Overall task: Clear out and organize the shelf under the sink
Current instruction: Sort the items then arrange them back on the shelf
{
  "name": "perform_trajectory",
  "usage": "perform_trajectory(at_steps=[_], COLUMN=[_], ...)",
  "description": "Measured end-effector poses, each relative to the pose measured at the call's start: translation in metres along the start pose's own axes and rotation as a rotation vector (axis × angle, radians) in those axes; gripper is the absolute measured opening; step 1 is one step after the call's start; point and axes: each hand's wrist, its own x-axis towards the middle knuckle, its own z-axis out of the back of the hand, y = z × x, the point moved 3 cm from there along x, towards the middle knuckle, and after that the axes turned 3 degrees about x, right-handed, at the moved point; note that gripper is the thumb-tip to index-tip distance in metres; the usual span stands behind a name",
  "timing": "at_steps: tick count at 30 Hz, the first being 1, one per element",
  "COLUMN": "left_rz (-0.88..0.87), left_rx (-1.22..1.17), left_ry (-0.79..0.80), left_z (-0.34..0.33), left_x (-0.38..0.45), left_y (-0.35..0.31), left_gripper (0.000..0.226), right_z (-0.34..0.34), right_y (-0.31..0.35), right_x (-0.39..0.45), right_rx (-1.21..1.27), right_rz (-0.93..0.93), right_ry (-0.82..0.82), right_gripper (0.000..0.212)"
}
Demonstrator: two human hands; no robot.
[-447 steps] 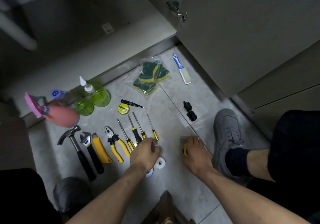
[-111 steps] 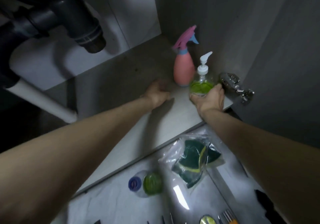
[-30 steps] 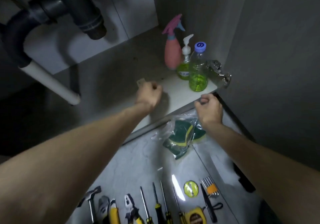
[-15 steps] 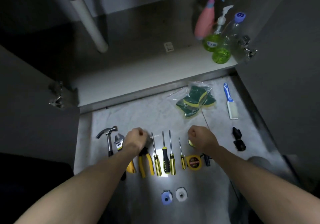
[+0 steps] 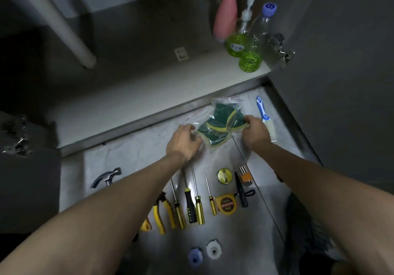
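Note:
A clear zip bag of green-and-yellow sponges (image 5: 221, 123) lies on the floor just in front of the cabinet shelf (image 5: 136, 98). My left hand (image 5: 184, 141) grips the bag's left side and my right hand (image 5: 255, 131) pinches its right edge. On the shelf's right end stand a pink spray bottle (image 5: 226, 19), a green soap pump bottle (image 5: 236, 42) and a clear bottle with a blue cap (image 5: 253, 51).
Tools lie in a row on the floor: hammer (image 5: 106, 178), pliers (image 5: 163, 213), several screwdrivers (image 5: 191, 202), tape measure (image 5: 227, 205), yellow tin (image 5: 223, 175). A blue-handled brush (image 5: 265, 118) lies right of the bag. Two tape rolls (image 5: 204, 253) sit near me. White drain pipe (image 5: 53, 23) at left.
Both hands moved forward from above the tool row to the sponge bag and took hold of it. The view shifted slightly closer to the shelf.

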Motion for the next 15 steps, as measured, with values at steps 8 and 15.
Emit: perform_trajectory(at_steps=[8,15], left_rz=[-0.028,-0.073], left_rx=[0.215,0.145], left_ry=[0.085,0.069], left_z=[-0.050,-0.022], left_x=[0.073,0.068], left_y=[-0.081,-0.060], left_gripper=[0.074,0.047], right_z=[-0.007,-0.016], right_y=[-0.014,-0.007], right_x=[0.023,0.037], right_rx=[0.007,-0.033], right_rz=[0.058,0.173], right_ry=[-0.012,-0.102], right_gripper=[0.038,0.032])
